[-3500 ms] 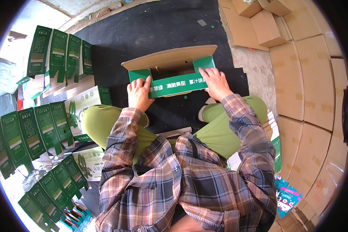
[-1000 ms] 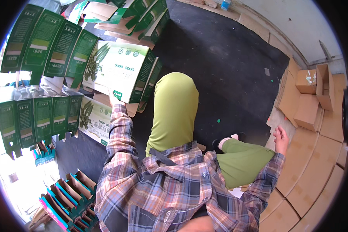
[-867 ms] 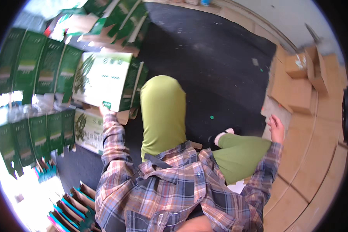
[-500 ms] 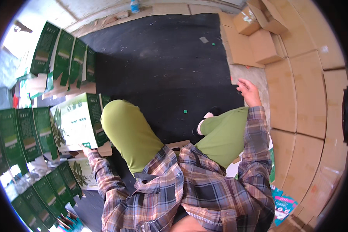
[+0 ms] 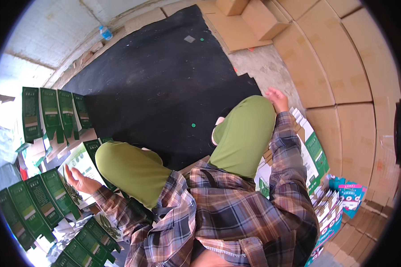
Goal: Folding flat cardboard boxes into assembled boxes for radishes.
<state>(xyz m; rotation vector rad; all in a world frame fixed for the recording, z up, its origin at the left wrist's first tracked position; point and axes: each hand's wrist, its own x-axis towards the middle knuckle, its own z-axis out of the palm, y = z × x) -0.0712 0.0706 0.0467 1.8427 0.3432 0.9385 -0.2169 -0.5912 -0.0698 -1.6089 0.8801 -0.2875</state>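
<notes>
My left hand point(image 5: 82, 181) is raised with its fingers apart and holds nothing. It is just in front of a white and green carton point(image 5: 83, 159) with a leaf picture, left of my left knee. My right hand point(image 5: 277, 99) is beside my right knee, its fingers loosely bent and nothing visible in them. Below that forearm stands a pile of flat green and white cartons point(image 5: 316, 155), partly hidden by my sleeve.
Rows of open green cartons point(image 5: 40, 196) line the left side. A black mat point(image 5: 160, 84) covers the floor ahead, with a green disc point(image 5: 193, 125) on it. Brown boxes point(image 5: 343, 58) are stacked at the right. Teal and pink packages point(image 5: 351, 196) lie at lower right.
The view has turned toward the right, bringing more of the flat carton pile into sight. My left hand has let go of the white and green carton's lower edge. My right hand has come beside my knee.
</notes>
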